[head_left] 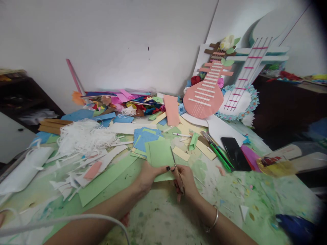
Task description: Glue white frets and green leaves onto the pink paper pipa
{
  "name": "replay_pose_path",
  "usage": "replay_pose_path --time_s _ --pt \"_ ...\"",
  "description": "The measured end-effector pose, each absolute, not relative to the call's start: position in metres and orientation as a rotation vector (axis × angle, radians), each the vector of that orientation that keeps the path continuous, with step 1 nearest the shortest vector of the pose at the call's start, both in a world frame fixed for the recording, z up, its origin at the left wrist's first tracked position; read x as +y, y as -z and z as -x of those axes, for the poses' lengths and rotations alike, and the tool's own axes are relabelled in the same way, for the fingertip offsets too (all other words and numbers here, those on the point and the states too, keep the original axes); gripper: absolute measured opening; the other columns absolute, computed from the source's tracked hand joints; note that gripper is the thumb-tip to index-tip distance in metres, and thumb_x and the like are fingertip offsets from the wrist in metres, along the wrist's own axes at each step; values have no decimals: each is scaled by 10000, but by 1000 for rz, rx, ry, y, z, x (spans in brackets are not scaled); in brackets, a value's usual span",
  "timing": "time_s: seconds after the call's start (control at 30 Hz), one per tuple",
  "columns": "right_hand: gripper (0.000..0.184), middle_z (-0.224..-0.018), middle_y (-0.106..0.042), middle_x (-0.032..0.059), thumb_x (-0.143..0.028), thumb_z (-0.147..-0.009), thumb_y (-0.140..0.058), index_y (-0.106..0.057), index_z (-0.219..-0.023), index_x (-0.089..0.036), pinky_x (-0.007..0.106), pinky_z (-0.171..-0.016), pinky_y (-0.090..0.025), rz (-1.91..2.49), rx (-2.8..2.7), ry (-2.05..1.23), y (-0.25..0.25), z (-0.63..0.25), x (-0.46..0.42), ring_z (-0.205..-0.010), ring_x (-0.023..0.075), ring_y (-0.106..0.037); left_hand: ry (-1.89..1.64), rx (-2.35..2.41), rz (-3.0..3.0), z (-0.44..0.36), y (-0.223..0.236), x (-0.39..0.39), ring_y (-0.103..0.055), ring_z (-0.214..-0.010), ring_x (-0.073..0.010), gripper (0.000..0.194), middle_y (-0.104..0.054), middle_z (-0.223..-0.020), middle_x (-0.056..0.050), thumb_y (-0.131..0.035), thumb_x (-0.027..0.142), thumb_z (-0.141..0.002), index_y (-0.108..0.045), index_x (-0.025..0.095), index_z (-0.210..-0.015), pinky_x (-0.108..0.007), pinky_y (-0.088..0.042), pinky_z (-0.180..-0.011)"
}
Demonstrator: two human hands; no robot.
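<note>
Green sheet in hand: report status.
Left hand holding green sheet. Right hand gripping scissors, blades at sheet's right edge. Blue paper just beyond, apart from blades.

Open tabletop (230, 190) beside right hand (187, 179), phone (236, 153) blocking beyond, string heap (81, 137) blocking left

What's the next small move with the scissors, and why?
Probably a short snip along the right edge of the green sheet: the right hand holds the scissors lined up there, while the left hand grips the sheet.
</note>
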State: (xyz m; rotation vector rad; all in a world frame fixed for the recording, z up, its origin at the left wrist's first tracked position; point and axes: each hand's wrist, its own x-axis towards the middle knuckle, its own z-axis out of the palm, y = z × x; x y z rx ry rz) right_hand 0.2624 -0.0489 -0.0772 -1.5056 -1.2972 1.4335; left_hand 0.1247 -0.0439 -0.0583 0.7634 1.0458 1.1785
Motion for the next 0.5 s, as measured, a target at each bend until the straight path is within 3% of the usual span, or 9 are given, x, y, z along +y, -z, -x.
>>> replay_pose_path --time_s 0.5 --pt "584 -437 -486 -13 -728 -716 -461 -507 -607 -155 200 -318 -312 1350 -1242 -1425 75 -267 -46 -333 86 -414 -1083 1041 -795 -131 68 -52 -651 -919 -274 539 -696 -1026 -135 -819 222 -551 -639 103 -1044 -389 -528 -816"
